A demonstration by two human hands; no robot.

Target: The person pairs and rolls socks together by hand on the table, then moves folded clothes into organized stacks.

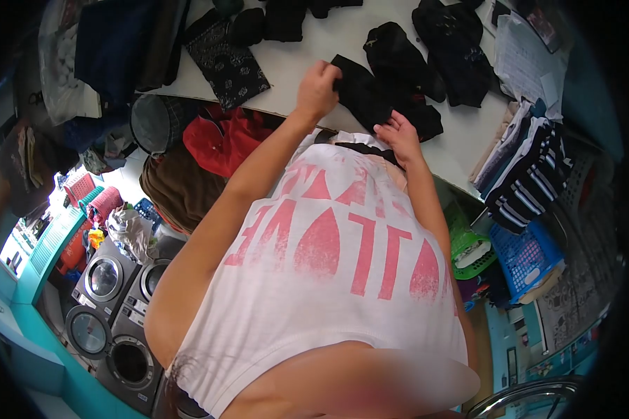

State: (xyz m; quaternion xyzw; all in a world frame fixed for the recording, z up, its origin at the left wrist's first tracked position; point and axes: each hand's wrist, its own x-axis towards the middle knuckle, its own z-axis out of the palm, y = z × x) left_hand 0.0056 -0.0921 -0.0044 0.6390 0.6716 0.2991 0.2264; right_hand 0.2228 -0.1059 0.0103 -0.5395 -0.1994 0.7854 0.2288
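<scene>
A small folded black cloth [362, 92], its exact kind unclear, stretches between my two hands over the white table. My left hand [319, 89] is closed on its upper left end, the fingers curled in a pinch. At its lower right end, my right hand [400, 140] grips the edge between thumb and fingertips, the other fingers loosely bent. Right behind the cloth lies a dark bundled garment [397, 57], and more black fabric [423, 120] rests beside my right hand. A black paisley-patterned cloth [227, 61] lies flat to the left of my left hand.
More dark clothing [454, 42] lies on the white table [293, 59]. A folded stack with a striped garment [528, 174] sits at right, above blue [524, 255] and green [468, 241] baskets. Red [223, 140] and brown [178, 178] clothes are at left; washing machines [129, 359] stand lower left.
</scene>
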